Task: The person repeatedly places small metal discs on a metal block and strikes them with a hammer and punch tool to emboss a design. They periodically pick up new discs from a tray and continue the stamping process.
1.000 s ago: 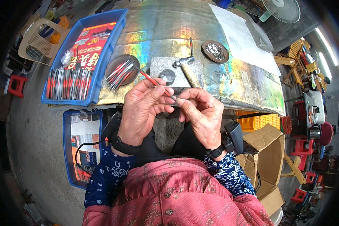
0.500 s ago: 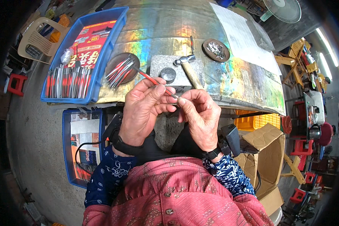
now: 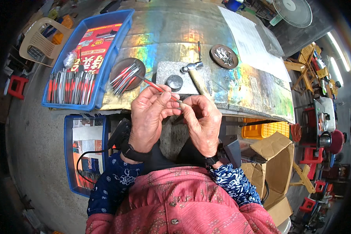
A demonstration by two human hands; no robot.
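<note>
Tool (image 3: 154, 84) slants through left hand (image 3: 147, 119) to right hand (image 3: 202, 123).

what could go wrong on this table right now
The thin red rod is held only by the fingers of the left hand, with the right hand pinching its lower end, so it might slip near the table's edge.

Rods overhang the rim of the brown plate; a nudge could spill some.

The hammer lies with its handle toward the person, so a hand could knock it.
</note>
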